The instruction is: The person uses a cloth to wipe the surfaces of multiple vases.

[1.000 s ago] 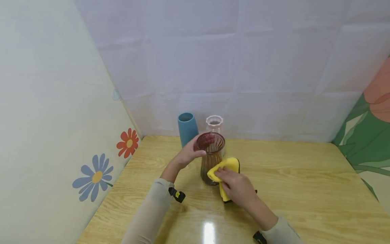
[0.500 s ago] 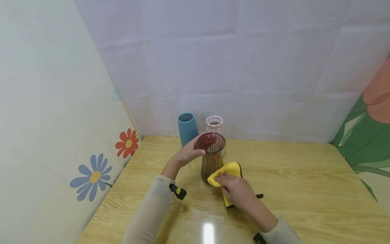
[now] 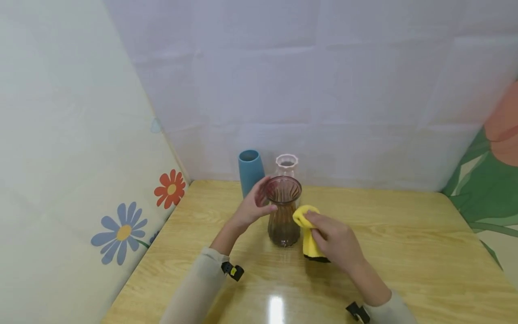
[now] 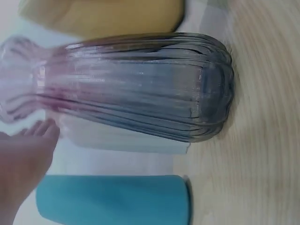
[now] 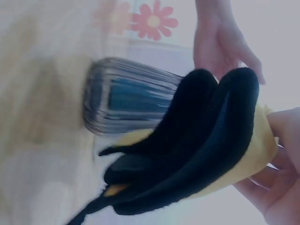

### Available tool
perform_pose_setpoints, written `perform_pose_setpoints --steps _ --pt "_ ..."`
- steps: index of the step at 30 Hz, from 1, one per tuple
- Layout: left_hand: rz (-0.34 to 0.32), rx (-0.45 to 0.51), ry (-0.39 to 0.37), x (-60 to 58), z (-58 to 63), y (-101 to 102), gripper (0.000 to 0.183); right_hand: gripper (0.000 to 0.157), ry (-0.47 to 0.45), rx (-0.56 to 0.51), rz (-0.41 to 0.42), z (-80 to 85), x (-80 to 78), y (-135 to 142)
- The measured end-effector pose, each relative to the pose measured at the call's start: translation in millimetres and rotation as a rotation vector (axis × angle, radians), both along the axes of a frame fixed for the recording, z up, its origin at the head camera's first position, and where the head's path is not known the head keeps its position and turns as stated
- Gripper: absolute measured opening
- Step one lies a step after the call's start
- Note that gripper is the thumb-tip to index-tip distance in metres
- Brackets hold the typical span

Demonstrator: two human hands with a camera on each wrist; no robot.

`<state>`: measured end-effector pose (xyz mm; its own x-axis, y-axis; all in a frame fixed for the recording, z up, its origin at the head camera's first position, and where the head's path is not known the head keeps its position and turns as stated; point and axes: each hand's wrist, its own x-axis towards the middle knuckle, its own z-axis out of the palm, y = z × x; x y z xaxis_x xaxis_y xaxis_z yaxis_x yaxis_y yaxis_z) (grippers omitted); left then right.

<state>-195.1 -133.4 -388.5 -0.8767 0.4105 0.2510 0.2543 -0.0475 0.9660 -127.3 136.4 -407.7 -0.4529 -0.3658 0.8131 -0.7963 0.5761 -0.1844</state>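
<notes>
A ribbed, tinted glass vase (image 3: 283, 225) stands upright on the table in the head view. My left hand (image 3: 252, 208) curves around its neck from the left, thumb in front, fingers along the far left side. In the left wrist view its fingertips are right at the vase's neck (image 4: 40, 89). My right hand (image 3: 337, 240) pinches a folded cleaning cloth (image 3: 311, 240), yellow on one face and black on the other, just right of the vase. The right wrist view shows the cloth's dark face (image 5: 201, 136) covering part of the vase.
Behind the glass vase stand a blue vase (image 3: 251, 173) and a pale pink vase with a scalloped rim (image 3: 286, 161). The wooden table (image 3: 396, 234) meets a white sheet (image 3: 344, 90) at the back. A flower-painted wall (image 3: 81, 135) borders the left.
My right hand has moved the cloth up and to the right, off the front of the vase. My left fingers, earlier seen through the rim, now lie farther to its left.
</notes>
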Motion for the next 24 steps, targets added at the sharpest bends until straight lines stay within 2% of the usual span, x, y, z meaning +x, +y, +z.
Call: perform_pose_setpoints --steps 3,9,14,19,24 --pt "0.052 -0.046 0.030 4.2 2.4 6 0.119 0.044 0.056 -0.045 -0.006 9.6 -2.6 4" --pt "0.082 -0.068 0.087 4.5 1.8 17 0.106 0.046 0.097 -0.087 0.004 15.9 -10.2 1" --pt "0.129 -0.068 0.109 4.9 -0.7 21 0.106 0.044 0.052 -0.074 0.019 11.2 -15.3 -3" --pt "0.125 -0.054 0.120 4.2 -0.7 23 0.104 0.042 -0.007 -0.048 0.025 8.4 -16.1 -7" --pt "0.126 -0.069 0.123 2.1 0.2 19 0.103 0.041 -0.015 -0.039 0.030 6.4 -17.4 -11"
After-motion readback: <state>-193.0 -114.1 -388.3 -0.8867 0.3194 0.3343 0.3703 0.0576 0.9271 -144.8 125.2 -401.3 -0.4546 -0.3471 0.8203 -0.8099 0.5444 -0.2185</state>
